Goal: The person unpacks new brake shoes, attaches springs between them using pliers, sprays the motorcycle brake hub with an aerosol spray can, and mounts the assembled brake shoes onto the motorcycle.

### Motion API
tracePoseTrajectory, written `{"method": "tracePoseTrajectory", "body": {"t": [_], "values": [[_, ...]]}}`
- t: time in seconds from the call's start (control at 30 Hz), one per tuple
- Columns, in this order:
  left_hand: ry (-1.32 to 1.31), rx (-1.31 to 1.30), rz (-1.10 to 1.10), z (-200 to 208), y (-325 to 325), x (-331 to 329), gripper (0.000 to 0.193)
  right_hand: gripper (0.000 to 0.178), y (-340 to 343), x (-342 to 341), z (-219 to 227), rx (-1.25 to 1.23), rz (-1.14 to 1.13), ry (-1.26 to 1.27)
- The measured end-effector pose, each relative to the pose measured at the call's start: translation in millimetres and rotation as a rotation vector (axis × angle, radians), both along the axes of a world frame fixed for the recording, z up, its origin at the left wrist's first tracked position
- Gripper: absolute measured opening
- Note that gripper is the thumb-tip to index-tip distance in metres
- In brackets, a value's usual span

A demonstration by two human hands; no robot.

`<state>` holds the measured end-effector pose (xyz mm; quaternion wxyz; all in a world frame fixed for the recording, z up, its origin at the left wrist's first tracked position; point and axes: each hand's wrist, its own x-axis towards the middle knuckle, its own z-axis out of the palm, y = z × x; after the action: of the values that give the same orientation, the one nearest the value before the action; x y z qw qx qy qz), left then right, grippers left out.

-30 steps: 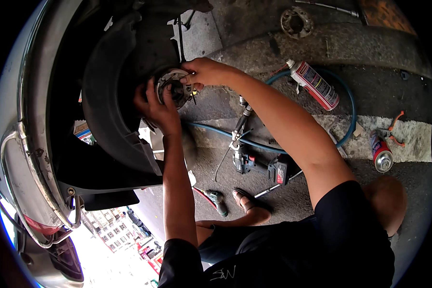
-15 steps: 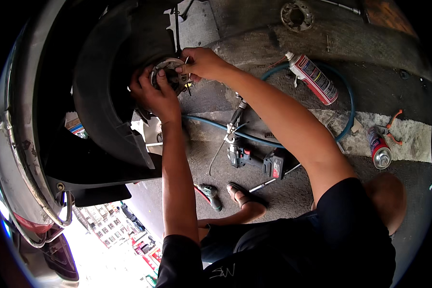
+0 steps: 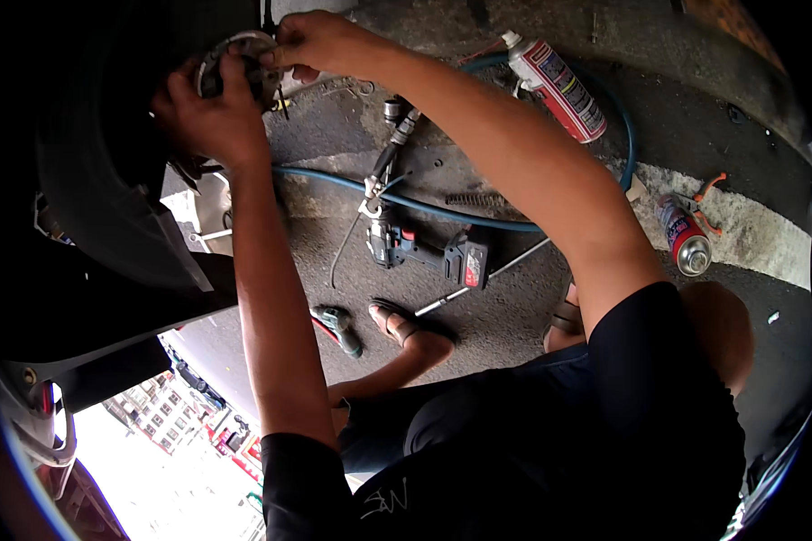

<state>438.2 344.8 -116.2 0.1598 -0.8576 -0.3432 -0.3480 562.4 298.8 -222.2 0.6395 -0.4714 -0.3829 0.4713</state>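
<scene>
Both hands have slid up the picture, the left hand (image 3: 209, 117) and right hand (image 3: 320, 43) with fingers clamped on the round metal wheel part (image 3: 235, 68) by the black tire (image 3: 99, 180), seemingly fitting it, so a firm, steady push looks needed next.

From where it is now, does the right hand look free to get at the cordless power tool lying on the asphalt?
Probably yes. The right hand is busy at the round metal part, but the cordless power tool lies uncovered below the forearm, with only the blue hose beside it.

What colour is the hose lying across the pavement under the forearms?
Blue: the thin rubber hose shows clearly in the head view.
</scene>
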Motion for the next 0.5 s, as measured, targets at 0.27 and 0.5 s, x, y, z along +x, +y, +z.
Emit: {"method": "tracePoseTrajectory", "body": {"t": [0.27,0.5], "values": [[0.016,0.129,0.003,1,17,-15,0.042,0.017,-77,-31,-30,-0.064,0.538,-0.904],[-0.036,0.037,0.009,-4,-3,-6,0.032,0.012,-99,-80,-98,0.166,0.223,-1.085]]}}
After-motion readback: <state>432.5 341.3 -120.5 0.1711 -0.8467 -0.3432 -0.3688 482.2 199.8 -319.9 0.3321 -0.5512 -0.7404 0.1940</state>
